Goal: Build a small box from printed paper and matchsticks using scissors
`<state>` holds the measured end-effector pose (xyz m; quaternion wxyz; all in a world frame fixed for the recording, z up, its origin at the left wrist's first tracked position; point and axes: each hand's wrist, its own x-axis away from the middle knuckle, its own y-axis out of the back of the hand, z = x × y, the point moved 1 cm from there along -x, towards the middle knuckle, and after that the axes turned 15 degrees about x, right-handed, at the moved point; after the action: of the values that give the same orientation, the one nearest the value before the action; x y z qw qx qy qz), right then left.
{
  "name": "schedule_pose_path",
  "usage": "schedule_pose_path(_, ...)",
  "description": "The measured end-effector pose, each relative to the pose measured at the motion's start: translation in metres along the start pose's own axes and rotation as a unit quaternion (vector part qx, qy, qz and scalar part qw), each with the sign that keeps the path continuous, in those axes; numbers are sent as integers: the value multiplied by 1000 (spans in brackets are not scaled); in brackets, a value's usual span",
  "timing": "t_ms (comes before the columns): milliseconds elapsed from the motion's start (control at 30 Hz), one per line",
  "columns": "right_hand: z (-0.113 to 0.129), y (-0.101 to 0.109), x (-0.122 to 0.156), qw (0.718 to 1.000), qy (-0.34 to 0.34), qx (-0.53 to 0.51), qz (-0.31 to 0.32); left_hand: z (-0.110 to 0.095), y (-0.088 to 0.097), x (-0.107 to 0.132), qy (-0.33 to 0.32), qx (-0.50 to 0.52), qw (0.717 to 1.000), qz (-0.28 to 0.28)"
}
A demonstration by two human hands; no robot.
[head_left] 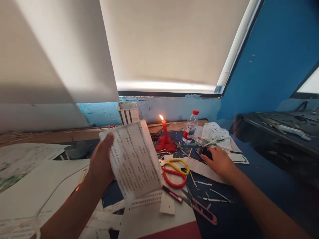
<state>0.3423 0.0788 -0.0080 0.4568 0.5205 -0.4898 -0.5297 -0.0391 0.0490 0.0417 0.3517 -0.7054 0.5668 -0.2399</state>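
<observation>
My left hand [102, 162] is closed around the left side of a paper box [136, 159] covered in printed text, its thumb on the front face. The box is tilted and held above the desk. Over at the right, my right hand [220, 161] rests with thumb and fingers apart on a dark phone [205, 154] lying on the papers; some fingers are hidden. Between the hands lie scissors [175, 172] with red and yellow handles, and pink thread snips [199, 207]. A lit red candle [163, 129] stands in melted wax beyond the box.
A water bottle [190, 127] with a red cap stands right of the candle. Behind the held box is a striped open-topped box [128, 113]. Printed papers [216, 136], sticks and paper scraps cover parts of the dark blue desk. A white cable [58, 187] runs along the left.
</observation>
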Motion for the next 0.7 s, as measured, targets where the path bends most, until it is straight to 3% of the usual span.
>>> schedule_pose_path(133,-32,-23,-14,995,-77,55,40,4,-2,7,-11,-22,999,-22)
schedule_pose_path(367,-43,-46,-30,990,-88,76,75,15,11,-7,3,-78,997,-8)
schedule_pose_path(533,-56,-45,-40,993,-70,59,76,21,15,-19,35,-127,990,-51)
schedule_pose_path(700,-53,-33,-7,997,-10,23,76,21,28,-32,71,-118,981,-133)
